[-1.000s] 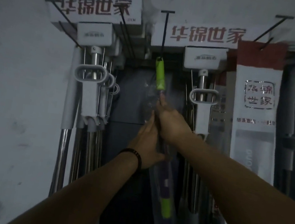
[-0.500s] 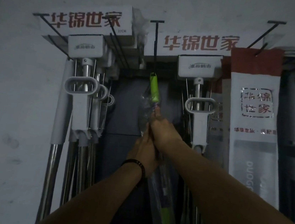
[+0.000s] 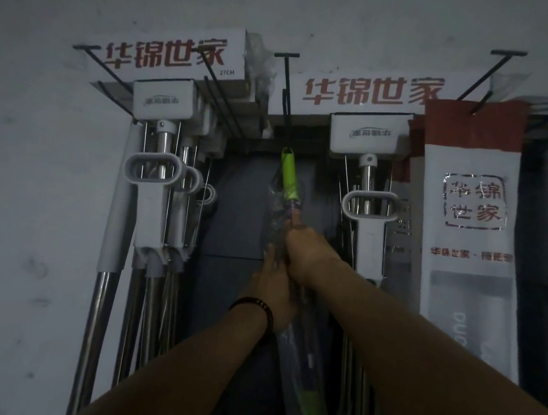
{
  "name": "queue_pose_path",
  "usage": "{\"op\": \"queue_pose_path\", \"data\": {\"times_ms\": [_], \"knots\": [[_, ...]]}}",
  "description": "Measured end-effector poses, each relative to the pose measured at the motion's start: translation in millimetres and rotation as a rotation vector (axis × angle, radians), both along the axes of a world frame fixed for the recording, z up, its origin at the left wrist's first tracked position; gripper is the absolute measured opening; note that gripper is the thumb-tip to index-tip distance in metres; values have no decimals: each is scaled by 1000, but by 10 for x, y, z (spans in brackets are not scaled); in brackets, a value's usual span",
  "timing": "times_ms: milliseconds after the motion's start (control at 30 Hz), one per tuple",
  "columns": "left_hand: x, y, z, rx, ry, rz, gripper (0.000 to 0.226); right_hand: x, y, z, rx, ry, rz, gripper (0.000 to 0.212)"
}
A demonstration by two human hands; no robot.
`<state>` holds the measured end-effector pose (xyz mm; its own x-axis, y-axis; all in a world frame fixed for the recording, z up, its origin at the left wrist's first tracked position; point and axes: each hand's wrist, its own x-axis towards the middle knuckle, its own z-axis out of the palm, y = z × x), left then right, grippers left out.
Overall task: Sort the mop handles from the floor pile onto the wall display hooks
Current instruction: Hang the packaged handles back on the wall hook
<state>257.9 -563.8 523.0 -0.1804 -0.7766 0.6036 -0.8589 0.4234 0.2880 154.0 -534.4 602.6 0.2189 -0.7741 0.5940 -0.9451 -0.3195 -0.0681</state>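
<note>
A mop handle with a green top (image 3: pixel 288 174), wrapped in clear plastic, stands upright before the wall display. Its green tip sits right under the black middle hook (image 3: pixel 286 81); whether it hangs on the hook I cannot tell. My right hand (image 3: pixel 308 254) grips the shaft just below the green part. My left hand (image 3: pixel 272 291), with a dark wristband, holds the shaft right beneath it. A second green section (image 3: pixel 308 404) shows lower down inside the wrap.
White squeeze mops with steel poles hang on the left hooks (image 3: pixel 150 192) and to the right of the middle (image 3: pixel 368 212). A tall red and white packaged item (image 3: pixel 470 231) hangs further right. Another black hook (image 3: pixel 496 76) juts out above it. Dark items fill the far right.
The view has tilted upward, so the display sits lower in frame. Both hands stay on the shaft, and the green tip remains under the middle hook.
</note>
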Motion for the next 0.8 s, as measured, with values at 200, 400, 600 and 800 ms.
{"op": "queue_pose_path", "data": {"times_ms": [200,400,600,800], "knots": [[-46,191,60,-18,-44,-55,97,-149,239,-4,-33,112,66,62],[-48,520,189,-38,-165,-63,91,-335,567,-25,-128,91,142,38],[119,862,368,-12,-157,-48,78,-547,1064,130,-149,121,39,40],[343,1332,519,-58,-167,-126,80,-616,1584,358,-187,128,-116,58]]}}
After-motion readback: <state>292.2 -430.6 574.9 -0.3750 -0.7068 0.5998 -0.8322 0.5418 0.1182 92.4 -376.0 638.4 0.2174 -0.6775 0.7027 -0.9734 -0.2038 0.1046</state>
